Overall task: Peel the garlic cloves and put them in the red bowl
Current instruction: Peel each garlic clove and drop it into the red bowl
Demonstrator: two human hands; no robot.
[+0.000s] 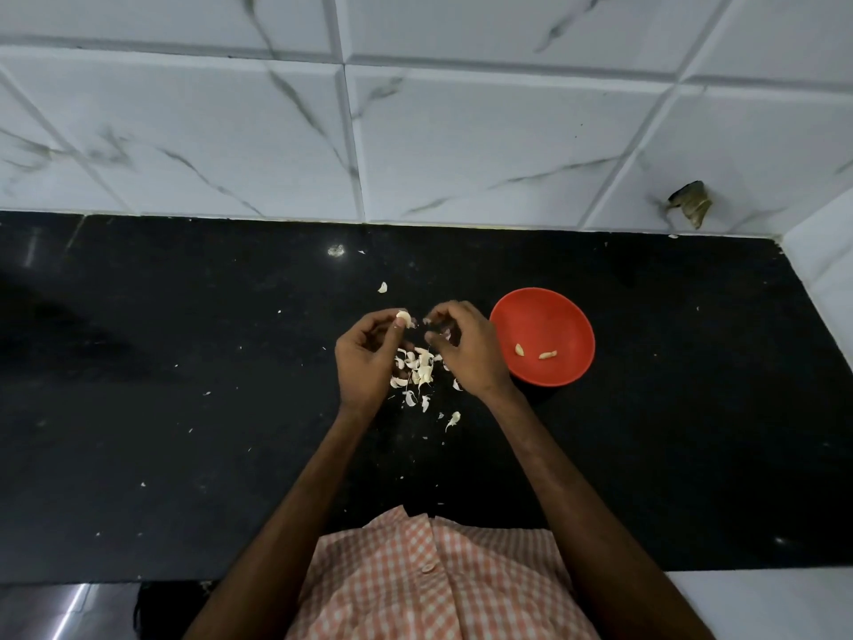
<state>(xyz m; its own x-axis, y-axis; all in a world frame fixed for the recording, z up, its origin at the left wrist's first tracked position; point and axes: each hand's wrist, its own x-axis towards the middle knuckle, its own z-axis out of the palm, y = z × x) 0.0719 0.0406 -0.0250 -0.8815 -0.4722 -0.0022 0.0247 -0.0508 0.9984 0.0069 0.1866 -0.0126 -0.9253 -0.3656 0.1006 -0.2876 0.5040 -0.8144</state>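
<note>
- My L hand (364, 358) pinches one garlic clove (404, 318) at the tips of thumb and first fingers; the other fingers are curled in.
- My R hand (466, 348) is just beside the L one, not touching it. Its fingers are bent and the thumb is close to the index tip. Something pale-pink shows inside the curl, but I cannot tell if the hand holds it.
- The clove is betw. both hands, on the L hand side, above the counter (184, 408).
- Under & betw. the two hands lies a heap of garlic pieces (417, 367); skins or whole cloves, I cannot say for each.
- The red bowl (554, 311) stands just to the right of my R hand, near the wrist, upright on the counter.
- In the bowl are two peeled cloves (519, 349), a little apart from each other.
- One small loose piece (382, 287) lies beyond my L hand, towards the tiled wall (461, 131).
</note>
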